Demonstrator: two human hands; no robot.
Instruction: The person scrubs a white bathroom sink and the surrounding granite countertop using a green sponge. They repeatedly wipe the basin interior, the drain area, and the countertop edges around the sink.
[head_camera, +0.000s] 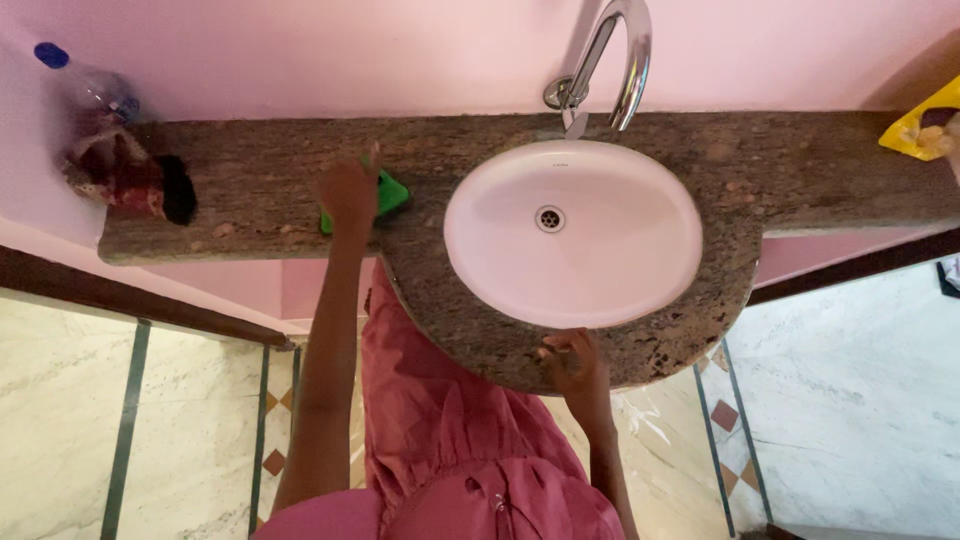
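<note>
Speckled polished granite counter (300, 190), glossy white ceramic basin (620, 270), shiny chrome tap (625, 60), clear plastic bottle (90, 90)

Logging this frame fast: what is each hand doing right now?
Left hand: closed on the green sponge, pressed to the counter.
Right hand: holds nothing, fingers resting on the counter's front edge by the sink.

Speckled brown granite counter (800, 170) — white sink (480, 240) set in, green sponge (392, 195), yellow packet (915, 128), bottle (90, 90) on it.
</note>
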